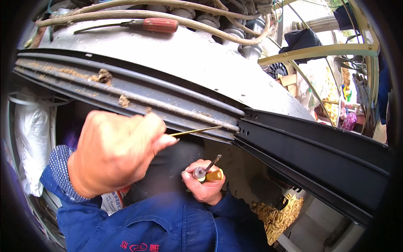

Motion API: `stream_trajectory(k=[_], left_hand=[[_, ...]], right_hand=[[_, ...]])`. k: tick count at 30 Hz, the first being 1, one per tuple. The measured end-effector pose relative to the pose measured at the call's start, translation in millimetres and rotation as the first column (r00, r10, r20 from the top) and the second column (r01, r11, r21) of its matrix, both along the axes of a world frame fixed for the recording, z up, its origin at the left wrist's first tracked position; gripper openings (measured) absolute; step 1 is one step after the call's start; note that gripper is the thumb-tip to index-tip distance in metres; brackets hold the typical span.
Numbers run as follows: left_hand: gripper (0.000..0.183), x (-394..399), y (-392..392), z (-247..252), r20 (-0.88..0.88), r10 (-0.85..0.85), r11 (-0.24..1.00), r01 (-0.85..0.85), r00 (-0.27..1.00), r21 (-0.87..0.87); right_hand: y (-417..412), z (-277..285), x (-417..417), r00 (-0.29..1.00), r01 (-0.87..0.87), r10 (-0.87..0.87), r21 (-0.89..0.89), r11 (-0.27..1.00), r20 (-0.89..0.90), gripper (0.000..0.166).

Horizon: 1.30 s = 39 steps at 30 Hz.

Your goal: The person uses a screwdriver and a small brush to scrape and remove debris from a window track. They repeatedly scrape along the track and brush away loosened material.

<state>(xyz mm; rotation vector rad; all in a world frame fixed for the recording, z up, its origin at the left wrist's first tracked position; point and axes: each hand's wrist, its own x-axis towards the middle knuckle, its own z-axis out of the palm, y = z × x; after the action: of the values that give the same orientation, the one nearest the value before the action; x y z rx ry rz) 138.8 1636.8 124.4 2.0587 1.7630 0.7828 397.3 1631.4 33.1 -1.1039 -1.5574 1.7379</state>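
My left hand [116, 148] is closed around a thin brass-coloured rod [195, 130]. The rod's tip lies over or against the lower ridge of a long grey metal channel [176, 94], near its right end. Brown dirt clumps [105, 76] sit along this channel. A black metal channel [308, 148] with small round holes joins or overlaps it at the right. Below the joint, my right hand [206, 186] grips hand tools: a flat-blade screwdriver shaft [214, 163] points up, beside a yellow handle [215, 175] and a clear, rounded handle end [199, 172].
Beyond the channels, a red-handled screwdriver [160, 25] rests on a white surface [189, 53], beside a looped hose or cable [151, 15]. A brass-coloured metal frame [318, 50] stands at upper right. White plastic wrapping [33, 141] hangs at left; peanut-like pieces [280, 217] lie below right.
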Motion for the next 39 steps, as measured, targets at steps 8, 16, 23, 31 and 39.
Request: stream_trajectory(k=[8, 16, 23, 31, 39], left_hand=[[0.021, 14, 12, -28, 0.066, -0.048, 0.995, 0.042, 0.997, 0.089], [0.022, 26, 23, -34, 0.066, -0.128, 0.969, 0.111, 0.990, 0.221], [0.015, 40, 34, -49, -0.023, -0.174, 0.866, 0.164, 0.984, 0.473], [0.014, 64, 59, -59, -0.043, -0.283, 0.827, 0.267, 0.958, 0.495], [0.034, 70, 71, -65, -0.109, -0.420, 0.842, 0.432, 0.901, 0.323]], right_hand=[[10, 4, -11, 0.997, -0.074, 0.066, 0.222, 0.972, 0.045, 0.018], [10, 4, -18, 1.000, -0.017, 0.017, 0.298, 0.955, 0.003, 0.021], [10, 3, -20, 1.000, 0.020, -0.013, 0.346, 0.938, -0.023, 0.021], [1, -10, -8, 0.999, 0.034, -0.029, 0.254, 0.967, -0.024, 0.021], [-2, -2, -5, 0.997, 0.064, -0.069, 0.134, 0.989, 0.028, 0.017]])
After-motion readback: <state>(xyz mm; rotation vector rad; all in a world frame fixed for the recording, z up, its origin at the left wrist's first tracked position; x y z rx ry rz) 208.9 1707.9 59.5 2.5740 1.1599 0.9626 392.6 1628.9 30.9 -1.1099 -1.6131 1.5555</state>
